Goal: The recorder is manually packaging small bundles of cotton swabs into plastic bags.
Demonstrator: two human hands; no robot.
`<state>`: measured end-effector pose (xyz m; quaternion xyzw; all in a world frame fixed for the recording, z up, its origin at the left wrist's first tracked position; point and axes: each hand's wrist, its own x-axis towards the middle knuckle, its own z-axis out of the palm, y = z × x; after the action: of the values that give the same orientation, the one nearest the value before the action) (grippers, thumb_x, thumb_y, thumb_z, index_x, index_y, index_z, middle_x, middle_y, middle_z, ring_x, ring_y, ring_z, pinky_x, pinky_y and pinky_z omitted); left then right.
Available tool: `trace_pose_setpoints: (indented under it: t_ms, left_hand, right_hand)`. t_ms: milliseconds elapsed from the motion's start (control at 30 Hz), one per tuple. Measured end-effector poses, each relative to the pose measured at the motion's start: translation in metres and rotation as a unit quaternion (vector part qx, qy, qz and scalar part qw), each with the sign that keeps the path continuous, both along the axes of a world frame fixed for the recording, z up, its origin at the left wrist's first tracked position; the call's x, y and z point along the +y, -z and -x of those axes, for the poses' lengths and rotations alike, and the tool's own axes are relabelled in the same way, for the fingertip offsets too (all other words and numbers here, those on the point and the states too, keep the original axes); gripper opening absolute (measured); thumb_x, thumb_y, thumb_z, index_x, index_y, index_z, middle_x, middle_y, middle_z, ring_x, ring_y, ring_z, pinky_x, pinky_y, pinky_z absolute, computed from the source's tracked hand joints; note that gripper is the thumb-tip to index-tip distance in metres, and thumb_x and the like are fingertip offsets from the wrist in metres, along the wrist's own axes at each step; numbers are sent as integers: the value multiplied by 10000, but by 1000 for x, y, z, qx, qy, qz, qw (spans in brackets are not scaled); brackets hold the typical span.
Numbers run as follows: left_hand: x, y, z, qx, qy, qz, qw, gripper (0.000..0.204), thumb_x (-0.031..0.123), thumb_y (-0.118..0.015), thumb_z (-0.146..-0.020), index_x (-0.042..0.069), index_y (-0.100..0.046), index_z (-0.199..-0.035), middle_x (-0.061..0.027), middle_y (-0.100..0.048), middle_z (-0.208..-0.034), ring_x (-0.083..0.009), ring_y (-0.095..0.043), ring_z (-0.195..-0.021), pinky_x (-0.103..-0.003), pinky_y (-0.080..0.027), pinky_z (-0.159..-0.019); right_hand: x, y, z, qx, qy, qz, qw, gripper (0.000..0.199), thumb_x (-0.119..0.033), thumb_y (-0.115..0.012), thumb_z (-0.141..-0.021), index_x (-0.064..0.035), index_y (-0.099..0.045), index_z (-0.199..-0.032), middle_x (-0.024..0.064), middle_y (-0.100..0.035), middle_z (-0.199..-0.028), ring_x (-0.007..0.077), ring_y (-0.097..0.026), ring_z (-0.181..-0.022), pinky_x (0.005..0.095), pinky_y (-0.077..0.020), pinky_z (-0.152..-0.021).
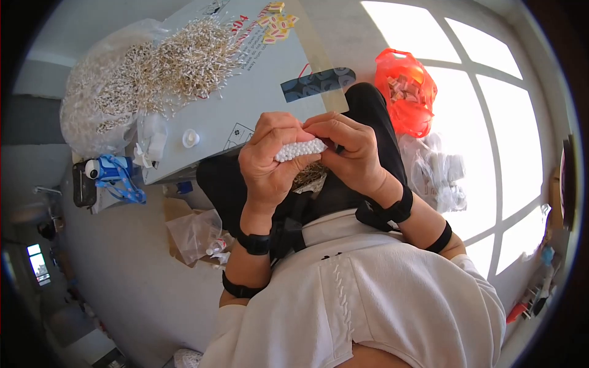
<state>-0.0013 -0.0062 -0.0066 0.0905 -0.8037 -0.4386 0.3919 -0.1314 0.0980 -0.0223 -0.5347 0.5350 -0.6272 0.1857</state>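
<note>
close to the body, over the lap in dark trousers, the left hand point(268, 161) and right hand point(351, 153) meet at the centre of view, both clamped on a white beaded strip point(300, 149) held crosswise between them, fingers curled over its ends. just under the strip, on the lap, lies a small tangle of pale bits point(311, 176). toward 8 o'clock a crumpled clear bag point(193, 232) sits on the floor. farther off, at 11 o'clock, a grey board point(245, 92) serves as the surface, carrying a heap of small pale sticks point(184, 61). at 2 o'clock, a red plastic bag point(405, 89).
</note>
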Motion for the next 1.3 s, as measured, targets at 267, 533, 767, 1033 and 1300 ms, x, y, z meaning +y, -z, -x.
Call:
trace_pose_setpoints:
  t_ms: [267, 533, 767, 1033, 1300]
  left_hand:
    - [3, -2, -1, 52, 8, -172, 984, 357, 72, -804, -637, 37, -672, -967, -69, -598, -1017, -225, -547, -1031, -323, -446, -904]
    - [-8, 7, -4, 15, 9, -52, 999, 298, 51, -782, -644, 50, -678, -923, -64, -631, -1043, -263, -533, -1096, -362, -432, -936]
    - [-17, 20, 0, 15, 16, -37, 999, 331, 49, -783, -645, 49, -675, -958, -54, -632, -1084, -237, -536, -1100, -349, -436, -941]
    - [-30, 34, 4, -16, -7, -103, 995, 409, 21, -764, -666, 33, -654, -1059, -63, -618, -1139, -191, -542, -1084, -312, -415, -963]
    - [-18, 40, 11, 2, 37, -261, 965, 274, 5, -650, -789, -2, -637, -1062, -72, -614, -1125, -151, -561, -1034, -271, -449, -892]
  right_hand:
    - [0, -2, 6, 22, 27, 3, 999, 294, 101, -656, -659, 0, -634, -935, 105, -641, -932, 218, -640, -781, 273, -509, -674]
    - [-1, 6, 8, 29, 31, 28, 999, 347, 103, -642, -632, 3, -647, -965, 96, -651, -993, 152, -607, -774, 236, -466, -645]
    - [-6, 9, 9, 46, 41, 5, 998, 285, 95, -653, -673, 0, -631, -941, 107, -640, -940, 221, -639, -782, 275, -504, -661]
    - [-21, 35, 21, 117, 89, 30, 989, 308, 98, -628, -678, -5, -633, -968, 103, -646, -991, 192, -630, -782, 250, -484, -641]
    - [-21, 49, 21, 74, 86, 5, 994, 295, 93, -630, -702, -8, -629, -979, 98, -648, -1004, 179, -635, -794, 242, -491, -646]
